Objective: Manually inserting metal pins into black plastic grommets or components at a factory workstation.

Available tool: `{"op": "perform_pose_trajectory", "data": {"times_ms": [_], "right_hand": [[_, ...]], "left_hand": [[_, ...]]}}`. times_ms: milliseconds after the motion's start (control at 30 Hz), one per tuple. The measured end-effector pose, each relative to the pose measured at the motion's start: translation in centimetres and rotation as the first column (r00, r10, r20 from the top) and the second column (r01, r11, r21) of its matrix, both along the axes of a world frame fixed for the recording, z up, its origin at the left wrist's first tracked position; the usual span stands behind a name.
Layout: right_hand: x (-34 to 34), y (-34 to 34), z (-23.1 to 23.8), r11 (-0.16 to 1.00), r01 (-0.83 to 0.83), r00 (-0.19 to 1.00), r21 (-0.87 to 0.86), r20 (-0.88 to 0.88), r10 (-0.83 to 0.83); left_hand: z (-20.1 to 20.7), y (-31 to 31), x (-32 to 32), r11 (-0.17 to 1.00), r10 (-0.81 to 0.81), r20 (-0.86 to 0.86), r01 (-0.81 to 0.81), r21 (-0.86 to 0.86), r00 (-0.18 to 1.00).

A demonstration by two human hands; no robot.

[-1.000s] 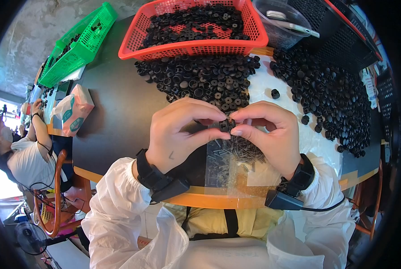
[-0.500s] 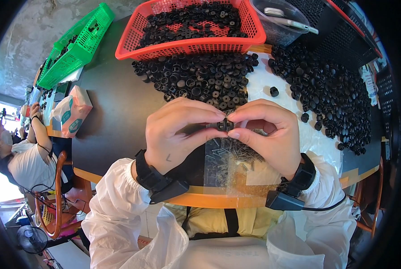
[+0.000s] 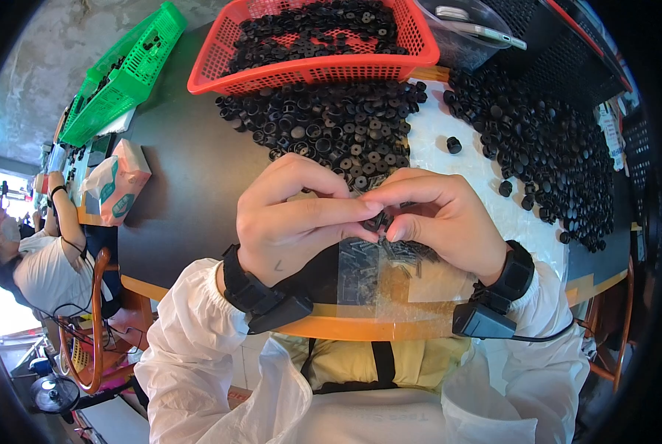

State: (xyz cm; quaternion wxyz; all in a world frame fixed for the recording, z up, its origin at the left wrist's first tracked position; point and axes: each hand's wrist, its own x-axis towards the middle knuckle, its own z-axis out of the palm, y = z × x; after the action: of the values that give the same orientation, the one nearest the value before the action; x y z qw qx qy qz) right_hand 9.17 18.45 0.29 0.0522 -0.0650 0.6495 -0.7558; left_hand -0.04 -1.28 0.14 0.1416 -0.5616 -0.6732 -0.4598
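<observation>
Fingertips of my left hand [image 3: 290,211] are closed on a small black plastic part [image 3: 377,220], mostly hidden by the fingers. My right hand [image 3: 445,211] meets it from the other side, its forefinger against the left fingertips and its thumb curled beside the part. Just beneath the hands, thin dark screw-like pieces [image 3: 412,255] lie on a clear plastic sheet. Beyond my left hand spreads a pile of black round parts [image 3: 323,126], several with a centre hole. Black caps [image 3: 553,163] are heaped to the right.
A red basket [image 3: 308,74] of black parts stands at the back. Near it are a clear tub [image 3: 456,48] and a dark crate [image 3: 568,59]. To the left are a tissue pack [image 3: 127,181], a green basket [image 3: 135,78] and a seated co-worker [image 3: 49,255].
My hands have shifted their grip on the small black part. The left fingers now cover more of it, and the right thumb has dropped slightly and drawn away from the left fingertips.
</observation>
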Motion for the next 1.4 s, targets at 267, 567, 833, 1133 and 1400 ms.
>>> {"op": "perform_pose_trajectory", "data": {"times_ms": [267,567,833,1133,1400], "right_hand": [[0.2,0.0,0.0,0.999,-0.042,0.999,0.001,0.03,0.042],[0.7,-0.2,0.4,1.0,0.008,1.0,0.007,-0.022,-0.008],[0.4,-0.1,0.0,0.997,0.007,0.989,0.074,-0.15,0.004],[-1.4,6.7,1.5,0.008,0.794,0.605,0.608,-0.788,-0.116],[-1.0,7.9,1.4,0.001,0.677,0.731,0.736,-0.672,-0.118]], "left_hand": [[0.5,-0.1,1.2,0.999,0.028,-0.011,-0.028,-0.04,1.0],[1.9,-0.4,1.4,0.993,-0.06,-0.233,0.034,-0.114,0.971],[1.2,-0.7,1.1,0.995,-0.068,-0.287,0.043,-0.096,0.955],[2.1,-3.1,-3.7,0.959,-0.057,-0.104,0.026,-0.281,0.993],[1.3,-4.2,-4.4,0.805,-0.058,0.279,0.21,-0.554,0.958]]}}
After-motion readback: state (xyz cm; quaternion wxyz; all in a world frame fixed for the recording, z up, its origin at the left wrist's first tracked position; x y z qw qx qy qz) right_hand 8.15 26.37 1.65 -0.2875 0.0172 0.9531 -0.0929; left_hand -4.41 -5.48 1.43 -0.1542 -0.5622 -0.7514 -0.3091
